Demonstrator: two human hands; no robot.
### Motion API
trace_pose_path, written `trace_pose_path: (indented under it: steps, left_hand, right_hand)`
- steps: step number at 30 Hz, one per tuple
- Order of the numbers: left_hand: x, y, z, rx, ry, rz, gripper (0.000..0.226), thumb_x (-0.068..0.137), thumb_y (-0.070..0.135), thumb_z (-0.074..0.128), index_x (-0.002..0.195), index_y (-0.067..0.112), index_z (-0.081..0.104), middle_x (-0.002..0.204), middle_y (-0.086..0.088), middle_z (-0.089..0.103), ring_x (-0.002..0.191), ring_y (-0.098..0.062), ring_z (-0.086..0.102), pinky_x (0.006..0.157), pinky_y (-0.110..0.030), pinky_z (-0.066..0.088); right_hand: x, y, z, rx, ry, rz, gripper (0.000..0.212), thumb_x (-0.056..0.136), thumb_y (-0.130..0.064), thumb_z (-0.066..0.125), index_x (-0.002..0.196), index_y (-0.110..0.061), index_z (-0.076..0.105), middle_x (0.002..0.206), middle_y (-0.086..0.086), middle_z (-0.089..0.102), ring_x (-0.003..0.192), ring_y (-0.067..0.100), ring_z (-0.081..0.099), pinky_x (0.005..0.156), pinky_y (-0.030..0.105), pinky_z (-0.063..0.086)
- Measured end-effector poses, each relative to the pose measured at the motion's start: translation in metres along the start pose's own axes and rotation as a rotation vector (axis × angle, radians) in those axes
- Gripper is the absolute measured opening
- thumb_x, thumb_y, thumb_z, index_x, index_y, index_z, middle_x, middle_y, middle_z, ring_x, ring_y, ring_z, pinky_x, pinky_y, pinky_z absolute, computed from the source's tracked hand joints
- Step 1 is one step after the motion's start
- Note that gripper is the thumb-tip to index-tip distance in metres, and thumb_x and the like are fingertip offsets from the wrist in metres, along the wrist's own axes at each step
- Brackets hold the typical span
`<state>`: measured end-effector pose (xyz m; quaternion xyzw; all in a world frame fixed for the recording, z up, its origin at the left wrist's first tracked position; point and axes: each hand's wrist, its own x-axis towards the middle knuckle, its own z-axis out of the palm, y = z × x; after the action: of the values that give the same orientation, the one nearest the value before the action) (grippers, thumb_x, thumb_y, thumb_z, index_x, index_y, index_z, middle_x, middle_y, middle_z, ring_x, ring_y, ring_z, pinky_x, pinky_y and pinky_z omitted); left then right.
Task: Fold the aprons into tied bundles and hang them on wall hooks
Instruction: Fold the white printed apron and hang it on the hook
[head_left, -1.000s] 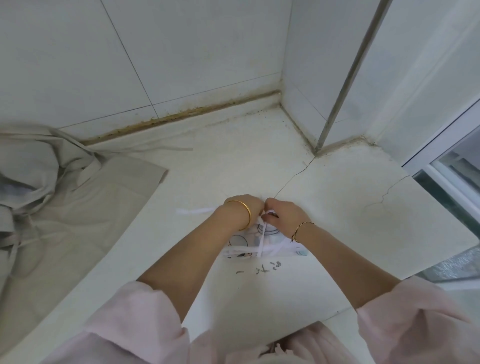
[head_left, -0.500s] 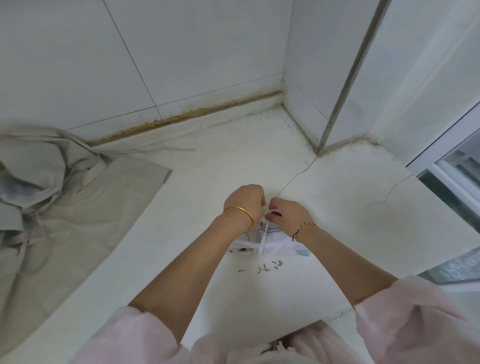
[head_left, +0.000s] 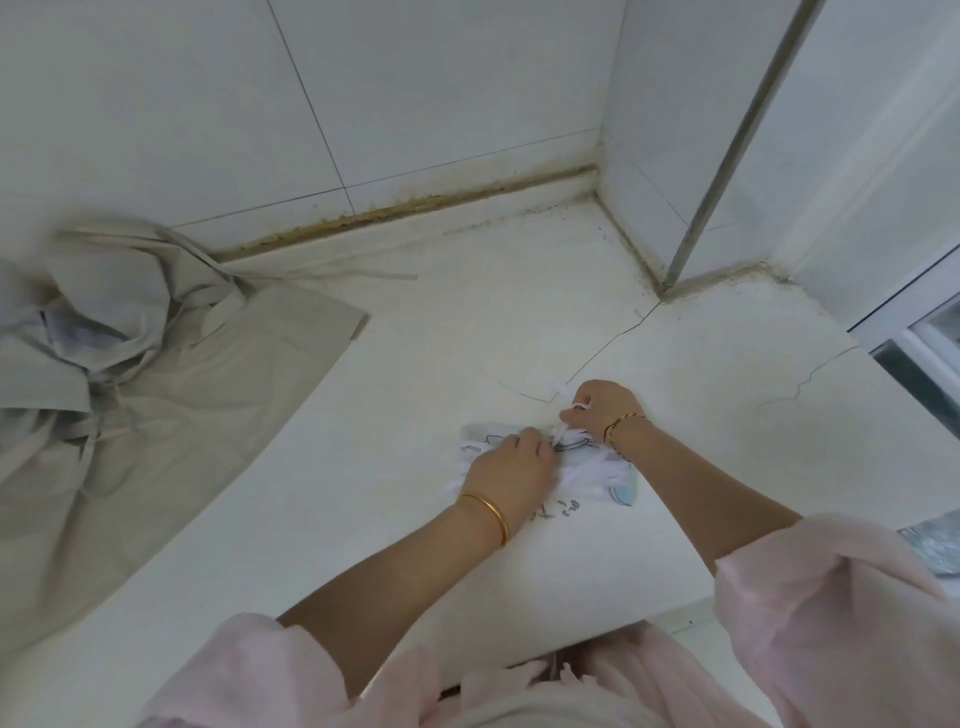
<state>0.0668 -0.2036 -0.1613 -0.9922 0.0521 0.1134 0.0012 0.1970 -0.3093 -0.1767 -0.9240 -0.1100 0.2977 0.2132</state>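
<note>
A small folded white apron bundle (head_left: 597, 475) with a drawn pattern lies on the white counter (head_left: 467, 332), wrapped with white strings. My left hand (head_left: 511, 470) rests on the bundle's left part, fingers curled down onto it at the strings. My right hand (head_left: 602, 402) pinches a white string (head_left: 563, 395) at the bundle's far edge, with a loop over its fingers. A crumpled beige apron (head_left: 156, 374) with loose straps lies spread at the left of the counter.
White tiled walls (head_left: 415, 104) meet at a corner behind the counter, with a metal strip (head_left: 727, 156) on the right wall. A window frame (head_left: 924, 332) sits at the far right. The counter's front edge runs just before my pink sleeves (head_left: 831, 597).
My left hand has dropped from beside the right hand onto the bundle's left part. The right hand has drawn the string toward the far side. The camera has tilted slightly.
</note>
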Motion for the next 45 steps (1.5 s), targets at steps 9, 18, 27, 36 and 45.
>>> trace_pose_path:
  steps: [9, 18, 27, 36, 45]
  left_hand:
    - [0.01, -0.029, 0.007, -0.482, 0.383, 0.112, 0.024, 0.074, 0.028, 0.048, 0.075, 0.006, 0.057, 0.074, -0.004, 0.049, 0.056, -0.013, 0.047, 0.044, -0.021, 0.032]
    - [0.039, -0.027, -0.028, -1.548, -0.014, -0.676, 0.03, 0.094, 0.015, 0.051, 0.066, 0.011, 0.04, 0.056, -0.005, 0.037, 0.029, -0.008, 0.031, 0.034, -0.016, 0.026]
    - [0.03, -0.024, -0.004, -0.879, -0.325, -0.513, 0.037, 0.094, 0.024, 0.053, 0.059, 0.012, 0.05, 0.057, -0.002, 0.041, 0.05, -0.013, 0.036, 0.048, -0.023, 0.029]
    - [0.026, -0.037, -0.022, -0.918, -0.016, -0.17, 0.03, 0.09, 0.021, 0.06, 0.064, 0.008, 0.067, 0.065, -0.004, 0.06, 0.065, -0.013, 0.053, 0.068, -0.022, 0.04]
    - [0.03, -0.028, -0.009, -1.278, 0.021, -0.288, 0.026, 0.083, -0.005, 0.062, 0.106, 0.006, 0.069, 0.089, 0.003, 0.064, 0.073, 0.003, 0.057, 0.066, -0.003, 0.045]
  right_hand:
    - [-0.023, 0.026, -0.03, 0.81, -0.37, 0.291, 0.028, 0.1, -0.008, 0.037, 0.119, 0.001, 0.054, 0.09, 0.011, 0.071, 0.072, 0.016, 0.065, 0.045, 0.014, 0.05]
    - [-0.036, -0.001, -0.044, 0.76, -0.086, 0.121, 0.027, 0.094, -0.019, 0.051, 0.068, -0.01, 0.052, 0.061, 0.005, 0.046, 0.049, 0.014, 0.035, 0.047, 0.02, 0.029]
    - [-0.051, -0.018, 0.014, 0.028, -0.084, -0.083, 0.057, 0.084, -0.027, 0.066, 0.128, -0.004, 0.038, 0.084, -0.005, 0.048, 0.077, 0.013, 0.049, 0.067, 0.023, 0.039]
    - [-0.043, -0.017, 0.008, -0.066, -0.052, -0.08, 0.035, 0.077, -0.039, 0.068, 0.093, -0.017, 0.046, 0.083, -0.004, 0.052, 0.078, 0.018, 0.051, 0.06, 0.024, 0.038]
    - [-0.053, -0.003, 0.002, 0.091, -0.005, -0.17, 0.02, 0.091, -0.021, 0.058, 0.109, -0.015, 0.065, 0.102, 0.003, 0.061, 0.098, 0.022, 0.058, 0.088, 0.033, 0.048]
